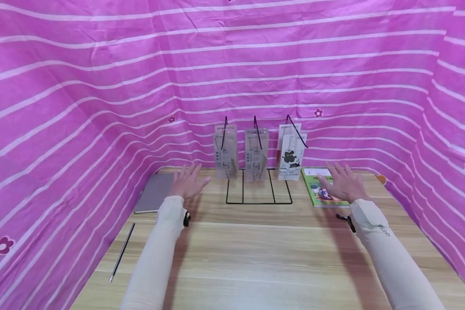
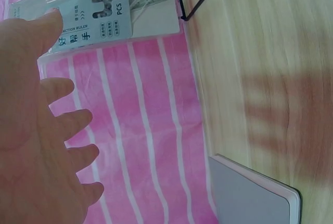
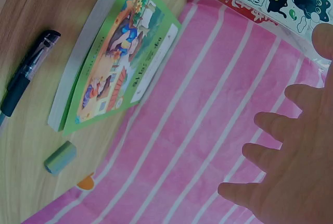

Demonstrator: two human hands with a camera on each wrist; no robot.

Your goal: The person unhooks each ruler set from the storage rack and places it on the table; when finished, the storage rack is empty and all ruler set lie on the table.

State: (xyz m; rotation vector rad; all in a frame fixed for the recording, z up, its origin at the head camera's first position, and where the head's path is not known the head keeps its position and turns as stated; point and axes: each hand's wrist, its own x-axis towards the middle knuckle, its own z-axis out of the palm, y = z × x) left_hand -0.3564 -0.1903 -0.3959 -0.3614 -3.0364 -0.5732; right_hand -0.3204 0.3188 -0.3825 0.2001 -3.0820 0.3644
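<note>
Both hands hover palm-down with fingers spread, holding nothing. In the head view my left hand (image 1: 187, 183) is above the right side of a grey notebook (image 1: 152, 193). The right hand (image 1: 345, 186) hangs over a green picture-covered book (image 1: 319, 191). Between them stands a black wire rack (image 1: 258, 203). From its hooks hang clear ruler-set packets: one left (image 1: 225, 161), one in the middle (image 1: 256, 163), and overlapping ones on the right, the front packet (image 1: 292, 161) printed with black cats. In the left wrist view, the thumb overlaps a ruler packet (image 2: 114, 18).
A dark pencil (image 1: 122, 254) lies at the table's left side. The right wrist view shows a black-capped pen (image 3: 26, 73) and a small green cylinder (image 3: 60, 157) near the book. Pink striped cloth (image 1: 255, 56) walls in the wooden table (image 1: 263, 258) at the back and sides.
</note>
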